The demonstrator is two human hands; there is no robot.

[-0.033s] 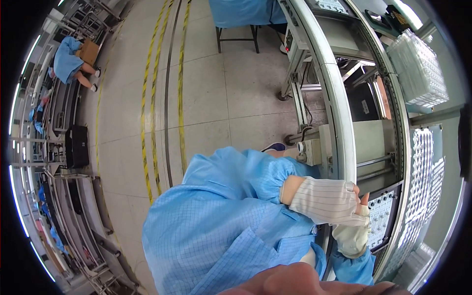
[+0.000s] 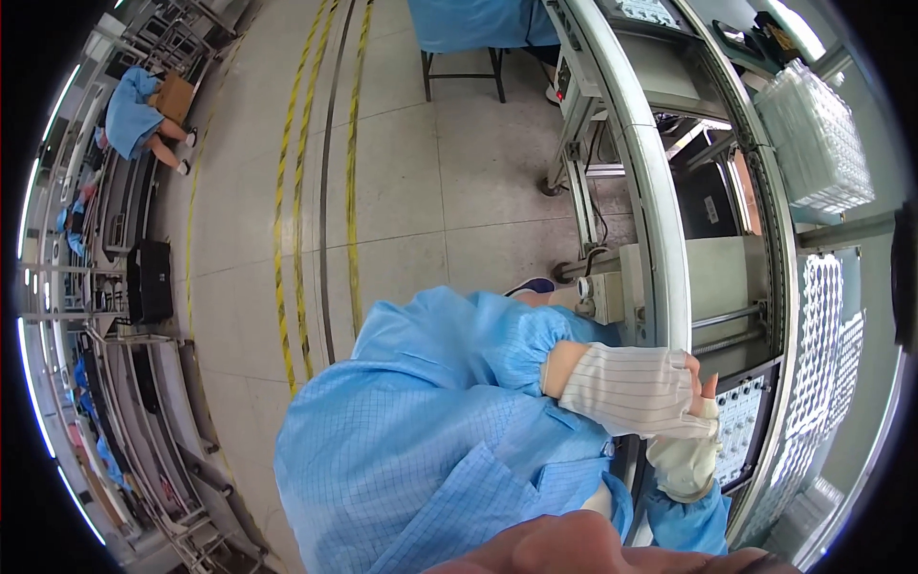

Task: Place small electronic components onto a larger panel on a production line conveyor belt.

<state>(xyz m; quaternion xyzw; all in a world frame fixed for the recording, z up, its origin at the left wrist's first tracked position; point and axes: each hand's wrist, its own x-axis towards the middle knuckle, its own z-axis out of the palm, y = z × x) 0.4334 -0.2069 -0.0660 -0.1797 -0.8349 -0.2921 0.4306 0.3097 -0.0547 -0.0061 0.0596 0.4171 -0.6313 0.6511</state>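
A white panel (image 2: 739, 430) dotted with rows of small round fittings is lying in a black-edged frame (image 2: 765, 413) between the metal rails of the counter, and we are working right beside its near edge. Our left hand (image 2: 650, 387), in a striped fingerless glove, is bending toward the panel with two bare fingertips showing, while our right hand (image 2: 684, 461), in a cream glove, is sitting partly hidden below it. The hands are overlapping in our view, and we cannot tell whether their fingers are gripping anything or touching the panel. Above the panel, metal rods (image 2: 729, 320) are running across the frame, and a thick silver rail (image 2: 665, 210) is curving along the counter's near side. Beyond the far rail, a stack of clear plastic trays (image 2: 815, 139) is standing, with shiny dimpled sheets (image 2: 820, 330) hanging nearer us. We are wearing a blue checked gown (image 2: 411, 430). Farther out, someone in blue is sitting on a dark stool (image 2: 464, 77), yellow-and-black tape (image 2: 354, 143) is striping the floor (image 2: 402, 201), and across the aisle a co-worker (image 2: 132, 115) is leaning beside a cardboard box (image 2: 174, 99).
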